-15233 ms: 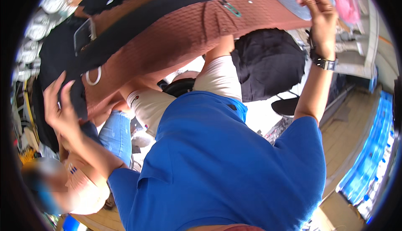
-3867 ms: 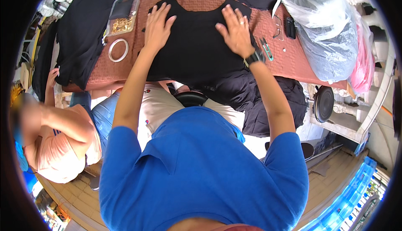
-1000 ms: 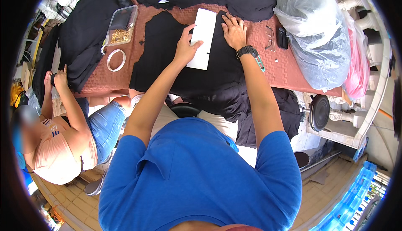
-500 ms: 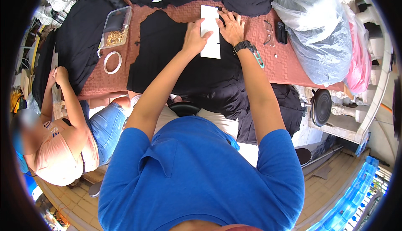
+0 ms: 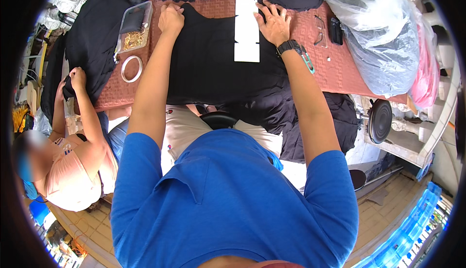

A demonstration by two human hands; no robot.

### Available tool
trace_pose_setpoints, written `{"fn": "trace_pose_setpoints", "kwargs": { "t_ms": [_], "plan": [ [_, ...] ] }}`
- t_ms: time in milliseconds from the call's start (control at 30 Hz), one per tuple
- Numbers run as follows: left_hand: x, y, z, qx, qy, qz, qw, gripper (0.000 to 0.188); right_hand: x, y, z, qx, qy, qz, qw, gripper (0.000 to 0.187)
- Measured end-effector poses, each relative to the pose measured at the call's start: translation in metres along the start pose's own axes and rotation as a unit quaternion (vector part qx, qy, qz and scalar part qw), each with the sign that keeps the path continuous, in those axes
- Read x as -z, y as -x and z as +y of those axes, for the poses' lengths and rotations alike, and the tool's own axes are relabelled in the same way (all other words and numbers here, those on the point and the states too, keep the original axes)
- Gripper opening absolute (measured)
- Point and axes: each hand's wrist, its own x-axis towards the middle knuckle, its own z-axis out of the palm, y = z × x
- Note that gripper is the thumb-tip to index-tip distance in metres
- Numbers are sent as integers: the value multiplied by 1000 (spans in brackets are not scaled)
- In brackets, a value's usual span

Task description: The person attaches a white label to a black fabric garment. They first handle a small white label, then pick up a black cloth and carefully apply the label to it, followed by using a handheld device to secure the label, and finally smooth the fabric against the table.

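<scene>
A black garment (image 5: pixel 213 59) lies spread on the table's reddish-brown cloth (image 5: pixel 340 69). A white rectangular card (image 5: pixel 246 30) rests on the garment's upper part. My left hand (image 5: pixel 171 18) is closed on the garment's top left edge, near the shoulder. My right hand (image 5: pixel 273 21), wearing a dark wristwatch, lies flat with fingers spread on the garment just right of the card, touching its edge. The garment's lower part hangs over the table's near edge onto my lap.
A clear plastic box (image 5: pixel 134 27) of small golden bits and a white tape ring (image 5: pixel 131 69) sit at the left. Glasses (image 5: pixel 320 30), a dark phone (image 5: pixel 336 30) and a big clear bag (image 5: pixel 378 30) lie right. A seated person (image 5: pixel 73 161) at left handles black cloth.
My left hand has left the white card and moved left to the garment's shoulder edge. The card lies flat further down on the garment. My right hand stays beside the card.
</scene>
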Motion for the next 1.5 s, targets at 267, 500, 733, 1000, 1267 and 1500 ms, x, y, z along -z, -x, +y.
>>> {"fn": "trace_pose_setpoints", "kwargs": {
  "t_ms": [267,500,733,1000,1267,1500],
  "plan": [
    [-2,21,17,-86,-36,200,975,22,0,0,2,8,8,3,1000,44],
    [13,127,82,-354,203,-101,907,46,4,1,0,-3,8,-13,1000,43],
    [8,171,75,-332,123,-162,921,62,6,0,-4,-3,14,-11,1000,43],
    [9,172,73,-342,114,-142,922,62,2,0,0,5,0,-4,1000,43],
    [10,174,75,-343,93,-131,926,63,2,1,0,1,2,-19,1000,47],
    [9,175,76,-338,78,-130,929,64,2,1,0,0,0,-23,1000,49]
  ]
}}
